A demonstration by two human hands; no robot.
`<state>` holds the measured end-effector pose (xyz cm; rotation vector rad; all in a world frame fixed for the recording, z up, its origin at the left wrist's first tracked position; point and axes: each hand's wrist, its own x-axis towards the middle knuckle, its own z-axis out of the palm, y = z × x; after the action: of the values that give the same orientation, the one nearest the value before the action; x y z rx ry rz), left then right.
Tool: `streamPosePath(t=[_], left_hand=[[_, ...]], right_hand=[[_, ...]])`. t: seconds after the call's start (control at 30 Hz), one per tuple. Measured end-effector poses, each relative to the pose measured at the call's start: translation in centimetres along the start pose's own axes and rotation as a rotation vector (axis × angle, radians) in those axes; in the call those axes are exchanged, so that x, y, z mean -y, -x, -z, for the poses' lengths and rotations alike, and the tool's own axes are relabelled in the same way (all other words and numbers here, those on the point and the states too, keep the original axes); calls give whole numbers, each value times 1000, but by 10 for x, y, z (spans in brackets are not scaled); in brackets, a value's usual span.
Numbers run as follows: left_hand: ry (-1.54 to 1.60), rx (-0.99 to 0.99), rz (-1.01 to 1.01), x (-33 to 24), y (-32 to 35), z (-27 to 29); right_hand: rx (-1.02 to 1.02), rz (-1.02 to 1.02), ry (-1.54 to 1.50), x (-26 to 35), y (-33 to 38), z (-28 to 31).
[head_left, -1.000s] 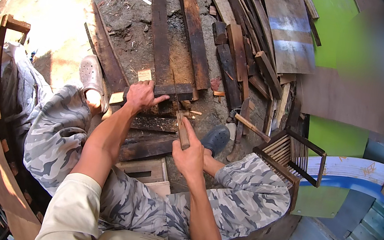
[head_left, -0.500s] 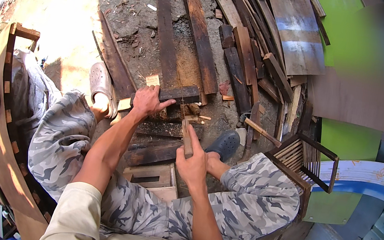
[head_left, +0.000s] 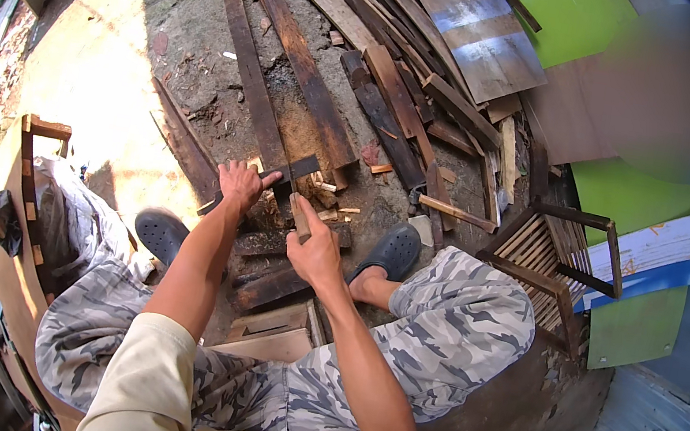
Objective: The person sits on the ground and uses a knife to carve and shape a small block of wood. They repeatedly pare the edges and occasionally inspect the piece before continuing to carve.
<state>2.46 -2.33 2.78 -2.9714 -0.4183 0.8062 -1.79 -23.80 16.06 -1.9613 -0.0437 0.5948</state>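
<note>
Hands meet over a dark plank on the ground between the person's feet. Left hand [head_left: 240, 184] lies spread and open, palm down, pressing the near end of the plank [head_left: 256, 95], whose long axis runs straight away from the hands toward the far pile of boards. Just right of it, the right hand [head_left: 313, 251] is closed around a short wooden handle [head_left: 301, 213] that stands nearly upright; whatever tool head it carries is hidden among the wood chips [head_left: 331, 200] at the plank's end, so I cannot tell what it is. The handle's upper end sits between the two hands, nearly touching the left fingers. Further right, a dark clog [head_left: 393, 250] rests beside the chips, and a slatted wooden frame [head_left: 549, 251] stands well apart.
</note>
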Motion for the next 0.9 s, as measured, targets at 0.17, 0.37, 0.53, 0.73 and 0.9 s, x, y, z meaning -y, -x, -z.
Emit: streamPosePath(t=[0.17,0.37,0.53,0.73,0.9], left_hand=[[-24,46,-22,-2,-3,-5],[183,53,-55,5,-1,-24],[523,-119,114,-8,-7,-41],[584,-178,150,-10,-13,-41],[560,-306,136,-9,-11,-51]], right_hand=[[4,21,7,-7,11,-5],[-8,43,30,-7,20,-7],[-29,106,57,-16,14,-8],[47,-25,126,30,22,4],[21,-69,112,77,86,24]])
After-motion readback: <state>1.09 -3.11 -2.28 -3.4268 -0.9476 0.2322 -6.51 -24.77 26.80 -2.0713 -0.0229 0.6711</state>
